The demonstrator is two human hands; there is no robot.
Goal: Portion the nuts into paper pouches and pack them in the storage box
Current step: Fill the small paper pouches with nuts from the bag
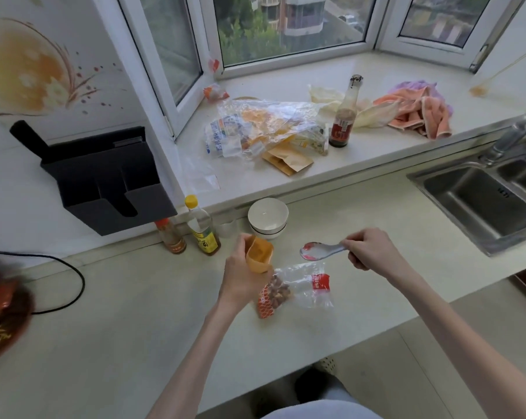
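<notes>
Left hand (240,276) grips an orange paper pouch (259,254), fingers curled round its side, mouth open and facing up-right. Pouch is held above the counter (134,313), just left of the nut bag (295,290).

Right hand (369,247) pinches the handle of a metal spoon (319,251), fingers curled. Bowl of the spoon points left toward the pouch, near it but apart. Spoon bowl looks empty; reddish reflection on it, can't tell more.

Nut bag lies flat on the counter below both hands: clear plastic, red label at the right end, orange print at the lower left. Nuts (278,290) are bunched at its left end, right beside the left wrist. Can't tell whether the bag's mouth is open.

Behind the hands: stacked white bowls (267,217) by the ledge, two bottles to their left, one yellow-capped (202,226), one red-capped (171,235). Black knife rack (104,176) on the wall, upper left. Black cable (74,285) loops over the counter at left. Red-brown lid-like thing (4,316) at the left edge, blurred.

Window ledge (376,152): crumpled clear bags (255,125), more brown pouches (287,160) lying flat beneath them, dark sauce bottle (344,116) upright, orange and purple cloths (419,110) at right. Steel sink (479,204) at far right, tap (518,128) above it.

Storage box: not identifiable in view.
</notes>
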